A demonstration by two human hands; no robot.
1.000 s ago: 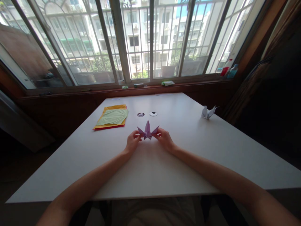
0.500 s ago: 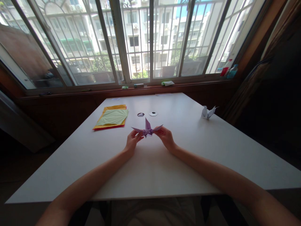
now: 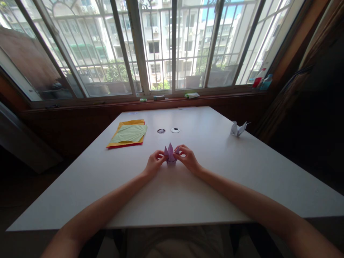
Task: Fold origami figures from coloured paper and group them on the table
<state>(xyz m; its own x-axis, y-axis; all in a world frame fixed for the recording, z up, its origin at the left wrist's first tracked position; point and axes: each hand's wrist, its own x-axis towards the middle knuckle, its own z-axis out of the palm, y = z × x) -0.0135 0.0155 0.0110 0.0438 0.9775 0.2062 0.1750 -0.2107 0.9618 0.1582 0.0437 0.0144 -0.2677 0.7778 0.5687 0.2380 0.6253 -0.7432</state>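
Between my hands is a purple origami figure [image 3: 171, 154] of folded paper, with pointed tips standing up and a wider base beneath. My left hand [image 3: 156, 162] pinches its left point between thumb and fingers. On the other side my right hand [image 3: 187, 157] pinches the right point the same way. The middle point rises free between them. A white folded paper crane [image 3: 238, 129] stands on the right side of the table, well away from both hands.
Stacked sheets of green, yellow and red paper [image 3: 128, 134] lie on the white table [image 3: 177, 200] at the left. Two small round discs, one silvery [image 3: 161, 131] and one white with a black spot [image 3: 175, 130], lie beyond my hands. Small packets [image 3: 191, 95] and bottles [image 3: 266, 82] line the windowsill.
The purple figure's two side points were spread out flat; now they stand more upright beside the middle one. My hands have come closer together, and the figure sits slightly lower.
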